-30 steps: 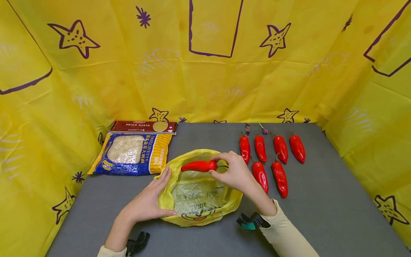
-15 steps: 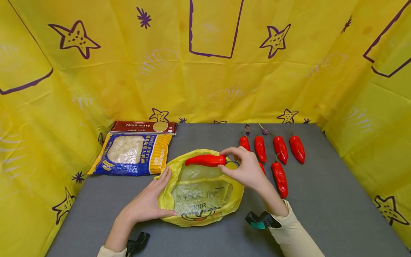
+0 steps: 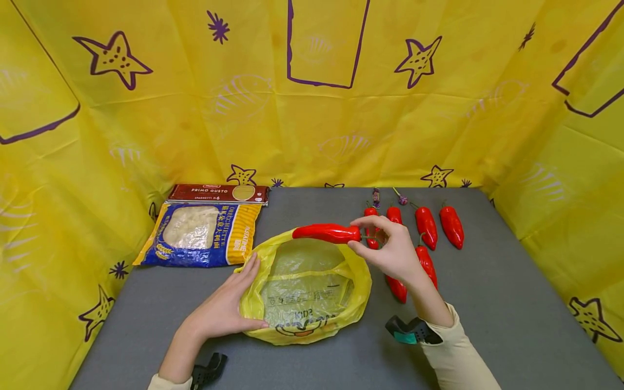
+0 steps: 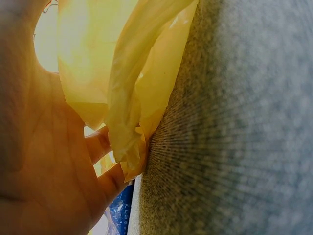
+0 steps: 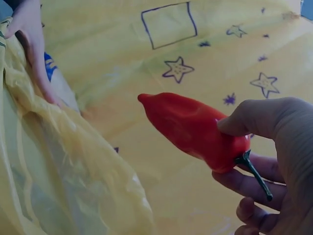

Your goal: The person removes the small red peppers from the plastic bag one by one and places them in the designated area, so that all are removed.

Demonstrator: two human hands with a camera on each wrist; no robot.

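Note:
In my right hand (image 3: 392,252), thumb and fingers pinch a red pepper (image 3: 326,233) at its stem end. The pepper lies nearly level over the far rim of a yellow plastic bag (image 3: 358,295), its tip pointing left; the right wrist view shows its green stem (image 5: 255,176). My left hand (image 3: 226,303) rests against the bag's left side, fingers fairly straight and thumb spread along the near rim. Some of its fingertips are hidden by the plastic in the left wrist view. The bag's mouth is wide, and I see no pepper inside.
Several more red peppers (image 3: 452,226) lie on the grey table (image 3: 497,314) at right, some partly behind my right hand. Behind them are a wrapped candy (image 3: 376,197) and a lollipop (image 3: 401,198). A blue pasta bag (image 3: 195,234) and a brown spaghetti pack (image 3: 218,193) lie at left.
My right hand has drawn the pepper up and to the right, from within the bag's mouth to over its far rim. My left hand has stayed in place.

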